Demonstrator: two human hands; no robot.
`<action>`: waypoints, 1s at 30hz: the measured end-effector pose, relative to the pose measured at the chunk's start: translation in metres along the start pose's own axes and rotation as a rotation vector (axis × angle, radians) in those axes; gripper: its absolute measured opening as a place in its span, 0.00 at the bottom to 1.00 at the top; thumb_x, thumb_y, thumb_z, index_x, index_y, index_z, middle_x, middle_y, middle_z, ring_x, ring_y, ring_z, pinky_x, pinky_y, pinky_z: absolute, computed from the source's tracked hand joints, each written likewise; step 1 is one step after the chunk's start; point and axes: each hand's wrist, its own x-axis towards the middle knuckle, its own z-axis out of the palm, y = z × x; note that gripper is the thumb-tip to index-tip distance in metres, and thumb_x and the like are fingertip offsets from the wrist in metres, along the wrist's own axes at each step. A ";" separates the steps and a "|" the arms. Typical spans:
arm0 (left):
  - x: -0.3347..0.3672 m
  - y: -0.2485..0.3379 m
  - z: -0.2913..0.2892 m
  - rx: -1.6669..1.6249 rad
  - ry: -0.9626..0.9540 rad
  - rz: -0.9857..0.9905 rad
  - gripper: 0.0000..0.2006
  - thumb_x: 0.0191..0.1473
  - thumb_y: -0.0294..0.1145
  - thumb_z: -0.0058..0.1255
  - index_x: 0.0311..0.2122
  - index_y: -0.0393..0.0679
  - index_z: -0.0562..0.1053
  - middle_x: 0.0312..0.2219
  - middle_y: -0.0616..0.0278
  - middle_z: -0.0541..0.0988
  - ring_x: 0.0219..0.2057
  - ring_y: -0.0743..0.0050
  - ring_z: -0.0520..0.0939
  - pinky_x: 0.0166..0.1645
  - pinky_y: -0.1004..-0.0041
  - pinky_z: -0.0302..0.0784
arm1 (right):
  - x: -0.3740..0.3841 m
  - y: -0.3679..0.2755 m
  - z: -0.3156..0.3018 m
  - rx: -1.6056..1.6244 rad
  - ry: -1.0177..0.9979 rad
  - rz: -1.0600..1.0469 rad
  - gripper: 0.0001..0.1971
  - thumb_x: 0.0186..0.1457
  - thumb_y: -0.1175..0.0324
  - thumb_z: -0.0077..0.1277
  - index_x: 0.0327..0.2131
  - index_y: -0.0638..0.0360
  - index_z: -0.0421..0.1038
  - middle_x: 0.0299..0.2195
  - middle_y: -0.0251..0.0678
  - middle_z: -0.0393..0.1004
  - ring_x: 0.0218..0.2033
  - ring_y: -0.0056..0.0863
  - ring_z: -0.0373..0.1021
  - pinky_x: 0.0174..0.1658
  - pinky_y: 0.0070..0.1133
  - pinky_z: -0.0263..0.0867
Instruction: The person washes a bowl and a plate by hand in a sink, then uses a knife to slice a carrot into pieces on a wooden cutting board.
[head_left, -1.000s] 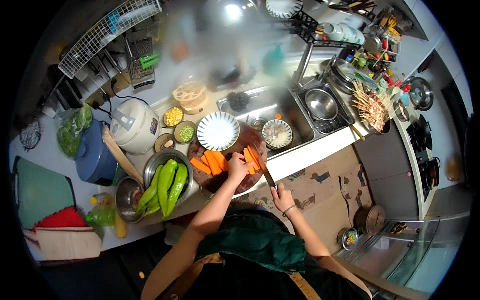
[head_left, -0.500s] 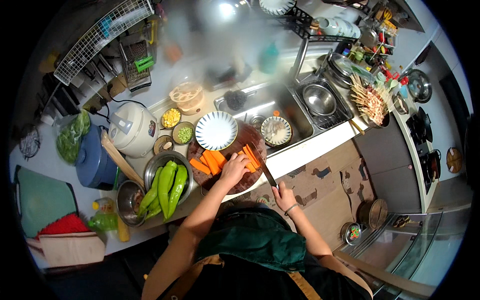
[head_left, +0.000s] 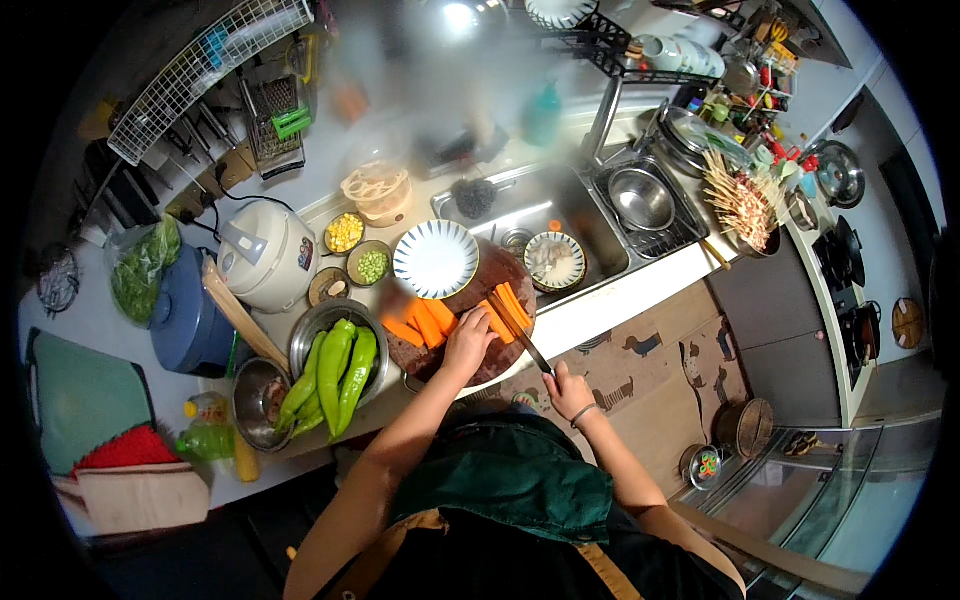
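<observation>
My right hand (head_left: 570, 390) is closed round the handle of a kitchen knife (head_left: 522, 337). Its blade lies across the orange carrot pieces on a round, dark brown cutting board (head_left: 492, 268). Left of the blade, my left hand (head_left: 470, 346) presses its bent fingertips on a carrot piece (head_left: 497, 322). Cut carrot slices (head_left: 514, 302) lie on the blade's other side. More thick carrot slabs (head_left: 428, 322) rest on the board left of my left hand. A white plate with blue rim stripes (head_left: 436, 260) sits at the board's far edge.
Left of the board, long green peppers (head_left: 345, 375) lie in a steel bowl (head_left: 304, 338). Small bowls hold corn (head_left: 344, 233) and green peas (head_left: 371, 267). The sink (head_left: 592, 215) lies beyond to the right, with a striped bowl (head_left: 556, 262) at its near edge. A rice cooker (head_left: 268, 262) stands left.
The knife has shifted left from the right side of the carrot stack to between the pieces. Slices now lie apart on its right. My left hand stays nearly in place.
</observation>
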 end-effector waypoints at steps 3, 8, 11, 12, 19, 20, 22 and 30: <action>0.003 0.003 -0.004 -0.018 -0.016 -0.002 0.23 0.48 0.34 0.60 0.47 0.30 0.70 0.50 0.48 0.71 0.53 0.51 0.70 0.56 0.63 0.69 | -0.002 -0.003 0.001 -0.004 -0.002 0.001 0.16 0.61 0.56 0.44 0.34 0.62 0.59 0.23 0.61 0.72 0.28 0.62 0.70 0.31 0.47 0.66; 0.000 0.024 -0.011 0.040 -0.009 -0.024 0.31 0.45 0.38 0.62 0.50 0.27 0.67 0.53 0.43 0.68 0.56 0.49 0.67 0.58 0.64 0.67 | -0.005 -0.009 0.007 0.028 0.033 0.012 0.15 0.60 0.59 0.46 0.32 0.62 0.58 0.21 0.59 0.71 0.27 0.61 0.69 0.29 0.46 0.65; 0.000 0.018 -0.002 0.047 -0.021 -0.039 0.33 0.45 0.40 0.62 0.51 0.26 0.67 0.54 0.43 0.66 0.57 0.49 0.66 0.60 0.63 0.66 | -0.005 -0.009 0.010 0.021 0.053 0.025 0.15 0.60 0.59 0.46 0.32 0.62 0.58 0.22 0.59 0.71 0.27 0.61 0.69 0.29 0.46 0.65; 0.000 0.016 0.000 0.065 -0.032 -0.033 0.33 0.45 0.41 0.62 0.51 0.27 0.67 0.54 0.43 0.66 0.58 0.50 0.66 0.60 0.63 0.66 | -0.006 -0.009 0.011 0.014 0.058 0.041 0.15 0.60 0.60 0.46 0.32 0.62 0.58 0.22 0.59 0.71 0.28 0.61 0.69 0.29 0.46 0.65; 0.003 0.001 0.003 0.060 -0.044 0.016 0.33 0.44 0.41 0.64 0.51 0.29 0.67 0.54 0.46 0.67 0.57 0.50 0.66 0.59 0.62 0.67 | -0.006 -0.013 0.007 0.017 0.085 0.038 0.14 0.60 0.61 0.47 0.31 0.62 0.59 0.20 0.59 0.70 0.27 0.62 0.69 0.28 0.46 0.64; 0.004 0.001 0.002 0.043 -0.029 0.020 0.33 0.43 0.39 0.65 0.51 0.29 0.67 0.53 0.46 0.67 0.57 0.51 0.66 0.59 0.63 0.67 | -0.006 -0.012 0.009 0.027 0.095 0.025 0.14 0.60 0.61 0.48 0.31 0.62 0.59 0.20 0.59 0.70 0.27 0.62 0.68 0.28 0.46 0.64; 0.006 0.001 0.000 0.010 0.001 0.025 0.33 0.40 0.37 0.66 0.49 0.30 0.68 0.52 0.47 0.67 0.56 0.52 0.67 0.58 0.66 0.67 | -0.005 -0.009 0.013 0.047 0.113 -0.001 0.14 0.60 0.61 0.48 0.31 0.62 0.59 0.20 0.59 0.69 0.26 0.62 0.68 0.27 0.46 0.64; 0.011 -0.004 -0.006 -0.026 -0.034 0.035 0.31 0.39 0.37 0.66 0.48 0.31 0.68 0.51 0.49 0.68 0.55 0.53 0.67 0.57 0.65 0.69 | -0.002 -0.013 0.015 0.037 0.083 0.032 0.16 0.61 0.57 0.45 0.33 0.63 0.59 0.22 0.59 0.72 0.28 0.62 0.70 0.31 0.47 0.66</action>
